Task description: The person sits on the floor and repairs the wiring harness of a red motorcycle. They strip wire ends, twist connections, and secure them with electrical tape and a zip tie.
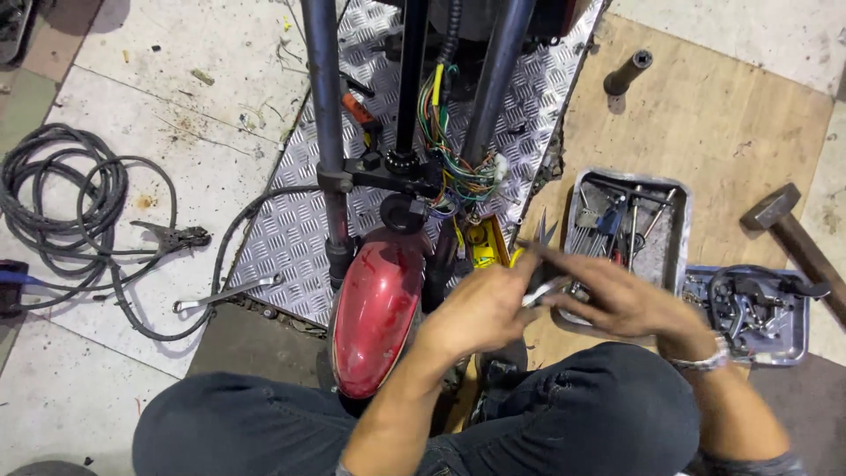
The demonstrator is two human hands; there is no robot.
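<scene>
My left hand (480, 308) and my right hand (617, 295) meet just right of a red front fender (377, 308) of a stripped two-wheeler. Between them is a small metal tool with thin pointed tips (542, 234) and silver handles; both hands grip it, though motion blur hides exactly how. Above the fender rise two dark fork tubes (328, 115) and a bundle of coloured wires (445, 145). A yellow part (483, 244) sits just left of the tool tips.
A metal tray of tools (674, 229) and a second tray of parts (789, 339) lie right of my hands. A hammer (793, 234), a black socket (627, 72), a spanner (225, 295), pliers (172, 236) and coiled black cable (62, 203) lie on the floor. A checker-plate ramp (291, 220) holds the bike.
</scene>
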